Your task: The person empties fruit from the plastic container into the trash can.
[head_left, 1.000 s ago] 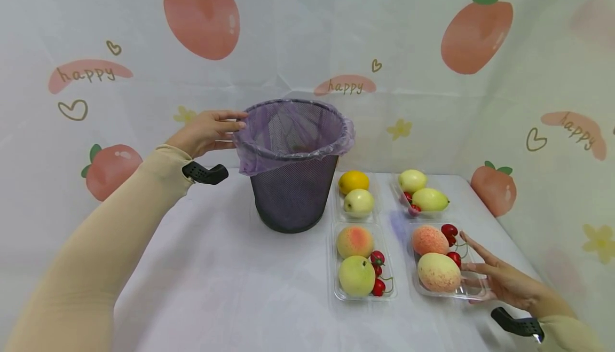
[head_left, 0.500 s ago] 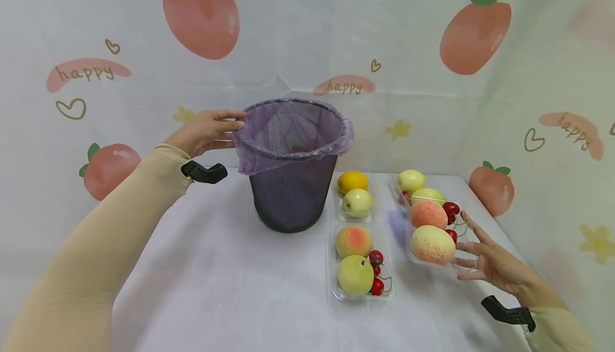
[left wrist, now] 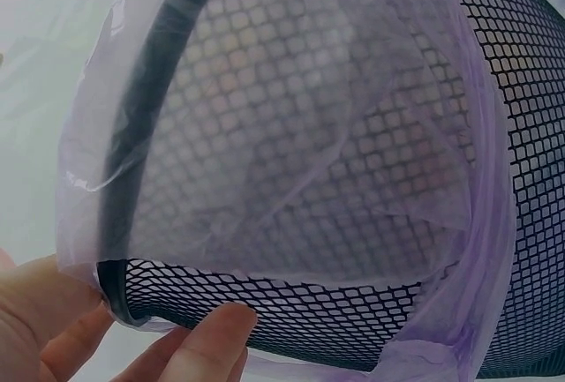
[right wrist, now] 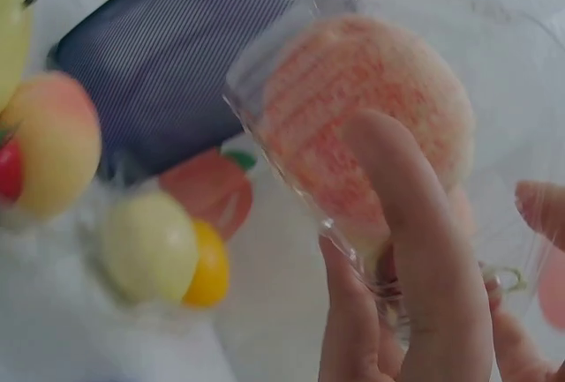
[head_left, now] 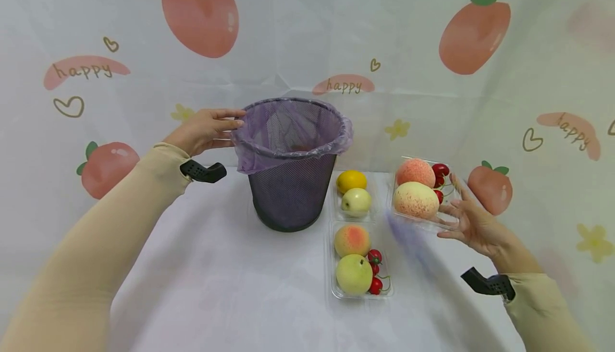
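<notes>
My left hand (head_left: 204, 130) holds the rim of a dark mesh wastebasket (head_left: 293, 197) at its left side. A thin purple bin liner (head_left: 261, 162) is folded over that rim; in the left wrist view, fingers (left wrist: 207, 347) lie against the mesh. My right hand (head_left: 478, 229) grips a clear plastic fruit box (head_left: 449, 218) by its right side, raised above the table. Inside the box are a pink-orange fruit (head_left: 415, 172), a pale speckled fruit (head_left: 416, 200) and red cherries (head_left: 440, 170). In the right wrist view, a finger (right wrist: 406, 197) lies across the box.
Between basket and right hand stand two more clear boxes. The nearer holds a peach (head_left: 353, 241), a yellow-green fruit (head_left: 354, 274) and cherries (head_left: 375, 257); the farther holds a lemon (head_left: 352, 181) and a pale green fruit (head_left: 356, 202). A fruit-print cloth hangs behind the white table (head_left: 230, 288).
My right hand has lifted the fruit box off the table and carried it up, away and slightly left, hiding the far right box. The left hand stays at the wastebasket rim.
</notes>
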### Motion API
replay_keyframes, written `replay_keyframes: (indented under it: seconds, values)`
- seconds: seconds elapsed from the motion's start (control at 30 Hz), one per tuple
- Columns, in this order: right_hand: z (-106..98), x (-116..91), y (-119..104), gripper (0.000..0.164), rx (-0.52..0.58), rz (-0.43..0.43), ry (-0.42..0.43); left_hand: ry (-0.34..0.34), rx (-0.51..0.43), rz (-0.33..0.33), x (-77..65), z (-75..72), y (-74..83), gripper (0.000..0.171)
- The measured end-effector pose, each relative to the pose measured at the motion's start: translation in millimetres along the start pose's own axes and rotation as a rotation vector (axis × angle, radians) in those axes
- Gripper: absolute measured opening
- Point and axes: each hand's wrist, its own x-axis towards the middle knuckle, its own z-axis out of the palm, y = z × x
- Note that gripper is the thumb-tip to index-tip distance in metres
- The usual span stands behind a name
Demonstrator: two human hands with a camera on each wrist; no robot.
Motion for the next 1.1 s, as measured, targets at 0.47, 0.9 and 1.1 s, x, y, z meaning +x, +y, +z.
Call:
replay_keyframes:
  seconds: [0.47, 0.9, 1.1]
  values:
    - [59, 53, -60, 0.072, -0.101, -0.013, 0.124, -0.009, -0.008, -0.004, -0.6, -0.3, 1.1, 0.057]
    - [107, 96, -100, 0.070, -0.080, -0.061, 0.227, -0.013, -0.031, 0.000, -0.9, -1.7, 0.4, 0.057]
    - [117, 108, -108, 0.068, -0.072, -0.061, 0.206, -0.017, -0.037, -0.001, 0.0, -1.1, 0.2, 0.057]
